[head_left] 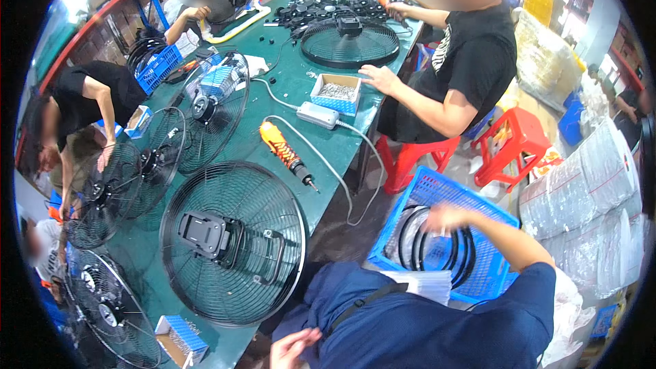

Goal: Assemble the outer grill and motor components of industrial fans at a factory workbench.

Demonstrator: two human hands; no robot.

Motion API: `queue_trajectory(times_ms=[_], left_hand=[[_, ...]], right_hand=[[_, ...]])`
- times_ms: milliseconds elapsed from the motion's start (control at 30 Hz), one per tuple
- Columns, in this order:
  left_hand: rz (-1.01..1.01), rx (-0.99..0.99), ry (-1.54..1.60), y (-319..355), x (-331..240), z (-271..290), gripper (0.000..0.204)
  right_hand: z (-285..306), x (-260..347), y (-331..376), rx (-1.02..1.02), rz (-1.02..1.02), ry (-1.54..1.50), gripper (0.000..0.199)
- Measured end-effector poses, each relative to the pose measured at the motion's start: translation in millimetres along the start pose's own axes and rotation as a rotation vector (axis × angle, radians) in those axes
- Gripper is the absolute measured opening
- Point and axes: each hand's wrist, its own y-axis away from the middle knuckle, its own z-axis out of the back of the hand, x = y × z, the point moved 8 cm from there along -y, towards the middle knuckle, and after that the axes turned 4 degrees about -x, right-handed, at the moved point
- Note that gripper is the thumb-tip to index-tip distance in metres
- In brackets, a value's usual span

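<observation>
My right hand [447, 217] is over the blue plastic crate [493, 210] on my right, smeared by motion. Inside the crate lie several black rings [459, 260], some in clear plastic; whether my fingers touch one cannot be made out. Near my body at the lower edge, my left hand [294, 350] has its fingers curled together, with nothing visible in them. A round black fan [232, 242] with a wire grille lies on the green table in front of me, its black mounting block [205, 234] facing up. Beyond it rests a yellow and black electric screwdriver [287, 154].
A cabled grey power box [318, 115] and a box of screws [336, 92] sit on the green table [273, 188]. More fans [113, 311] line the left side. Co-workers [454, 75] work around the table. Red stools [516, 143] and plastic-wrapped stacks [581, 198] stand on the right.
</observation>
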Motion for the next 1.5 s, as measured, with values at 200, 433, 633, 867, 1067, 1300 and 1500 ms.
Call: queue_trajectory(times_ms=[200, 433, 633, 867, 1067, 1300, 1500], left_hand=[[0.052, -0.284, -0.146, -7.4, -9.5, 66.3, 0.027], [0.153, -0.482, -0.362, 23.3, -34.0, 119.6, 0.024], [0.273, -0.556, -0.586, 57.4, -38.6, 153.0, 0.021], [0.474, -0.596, -0.735, 97.4, 5.4, 183.1, 0.019], [0.726, -0.524, -0.803, 168.5, 98.1, 189.1, 0.016], [0.509, -0.156, -1.055, 217.2, 187.6, 98.7, 0.014], [0.731, -0.047, -0.779, 211.3, 162.0, 89.4, 0.027]], right_hand=[[-208.9, -17.4, 97.8, 1.055, -0.462, -0.109, 0.044], [-180.1, -30.3, 101.2, 0.681, -0.508, -0.133, 0.042], [-140.9, -14.0, 84.6, 0.524, -0.481, 0.182, 0.040], [-132.4, 85.0, -1.1, 0.375, -0.090, 0.373, 0.039], [-177.5, 151.8, -71.0, 0.418, 0.209, 0.492, 0.037], [-191.3, 136.9, -83.2, 0.487, 0.184, 0.630, 0.036], [-144.7, 203.9, -38.2, 0.561, 0.145, 0.761, 0.035]])
